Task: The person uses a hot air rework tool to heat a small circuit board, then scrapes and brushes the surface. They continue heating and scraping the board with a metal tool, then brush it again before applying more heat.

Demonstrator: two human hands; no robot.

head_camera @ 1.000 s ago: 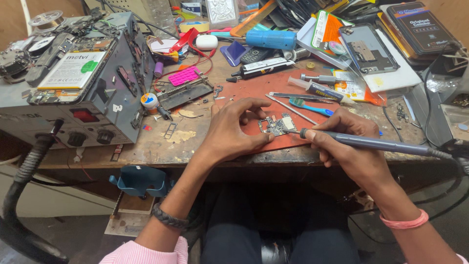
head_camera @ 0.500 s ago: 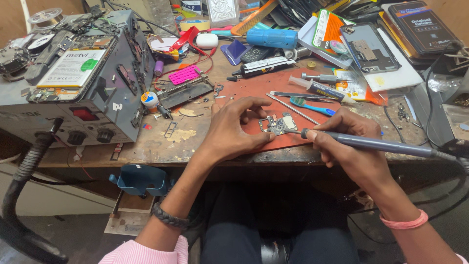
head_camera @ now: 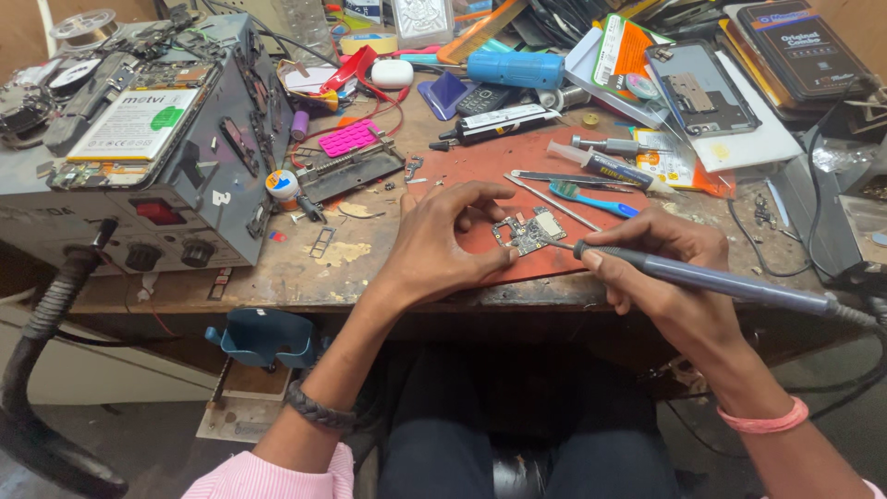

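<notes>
A small phone circuit board lies on a red mat near the bench's front edge. My left hand arches over the mat, thumb and fingertips pinning the board's left side. My right hand grips a grey soldering iron like a pen, its thin tip touching the board's right edge. The iron's cable trails off to the right.
A grey rework station with a black hose fills the left. Tweezers, a blue toothbrush, a syringe, a blue cylinder, an opened phone and a pink keypad crowd the bench behind.
Both hands stay on the board and iron. The iron's tip has shifted only slightly at the board.
</notes>
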